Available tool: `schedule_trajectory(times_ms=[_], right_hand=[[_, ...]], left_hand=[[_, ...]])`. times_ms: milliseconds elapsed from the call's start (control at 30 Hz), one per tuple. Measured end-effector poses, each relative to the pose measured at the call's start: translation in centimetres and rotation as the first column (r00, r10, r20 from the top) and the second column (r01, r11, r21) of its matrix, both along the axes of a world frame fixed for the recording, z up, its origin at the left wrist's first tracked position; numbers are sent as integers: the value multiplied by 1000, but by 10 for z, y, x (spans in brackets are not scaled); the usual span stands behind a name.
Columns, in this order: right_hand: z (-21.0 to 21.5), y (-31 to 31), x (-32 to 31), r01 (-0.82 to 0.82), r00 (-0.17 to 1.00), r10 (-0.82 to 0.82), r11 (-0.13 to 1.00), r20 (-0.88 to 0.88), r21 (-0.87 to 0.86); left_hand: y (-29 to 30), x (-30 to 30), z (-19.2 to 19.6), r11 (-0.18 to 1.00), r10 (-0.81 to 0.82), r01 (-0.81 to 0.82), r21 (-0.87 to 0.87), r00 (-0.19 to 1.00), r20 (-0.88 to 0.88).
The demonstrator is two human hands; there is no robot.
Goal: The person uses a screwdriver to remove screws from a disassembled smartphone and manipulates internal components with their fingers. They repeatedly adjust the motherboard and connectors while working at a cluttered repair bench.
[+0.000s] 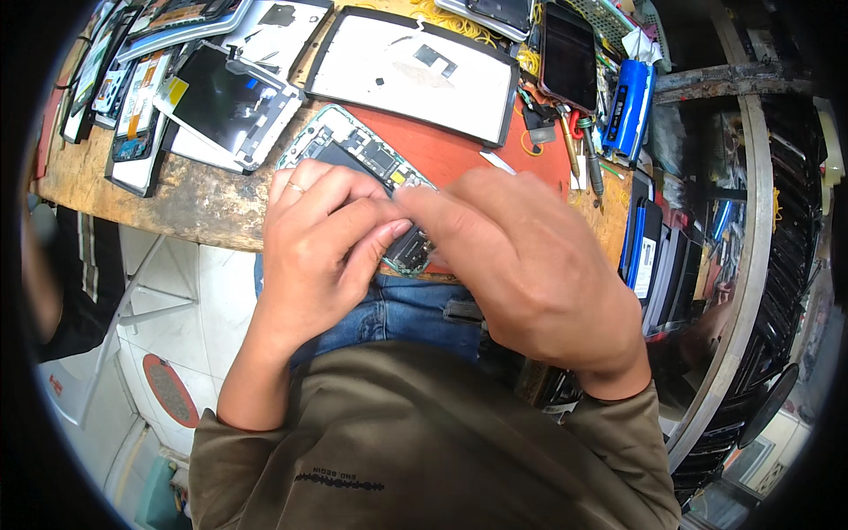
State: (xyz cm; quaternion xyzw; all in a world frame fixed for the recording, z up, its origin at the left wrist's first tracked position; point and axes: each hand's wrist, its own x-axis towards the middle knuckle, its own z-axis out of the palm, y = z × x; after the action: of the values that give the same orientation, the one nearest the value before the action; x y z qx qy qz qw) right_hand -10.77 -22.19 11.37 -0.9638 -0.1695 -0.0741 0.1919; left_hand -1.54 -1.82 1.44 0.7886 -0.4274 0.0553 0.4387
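An opened smartphone (334,141) with its boards and dark battery bare lies slantwise at the table's near edge, over the edge of a red-orange mat. My left hand (318,234) lies across its left side, a ring on one finger. Its thumb and forefinger are drawn together above the phone's middle. From the right, my right hand (534,265) reaches over the phone's lower end, fingers curled and slightly blurred. The fingertips of both hands meet there. What they grip, if anything, is hidden behind the knuckles.
Beyond the phone a shallow white tray (362,64) with a black rim holds small dark parts. Phone screens and parts (225,102) pile up at left. On the right lie a dark phone (568,57), screwdrivers (593,159) and a blue cylindrical device (629,108). Another person's arm (44,274) shows far left.
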Motion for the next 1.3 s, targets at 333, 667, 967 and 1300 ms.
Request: schedule_trajectory(times_ms=[333,667,967,1300], right_hand=[[1,4,0,17,999,-17,1000,-45,-2],[-8,1,0,0,1000,3,993,-23,121],[-17,-5,-12,90,994,-59,928,-94,362],[-23,-17,-14,115,991,-63,841,-115,528]], left_hand=[[4,2,-2,999,-42,41,-25,999,-7],[3,1,-2,998,-43,42,-52,999,-11],[2,-1,3,998,-52,53,28,997,-48],[1,-2,3,999,-35,37,39,998,-46]])
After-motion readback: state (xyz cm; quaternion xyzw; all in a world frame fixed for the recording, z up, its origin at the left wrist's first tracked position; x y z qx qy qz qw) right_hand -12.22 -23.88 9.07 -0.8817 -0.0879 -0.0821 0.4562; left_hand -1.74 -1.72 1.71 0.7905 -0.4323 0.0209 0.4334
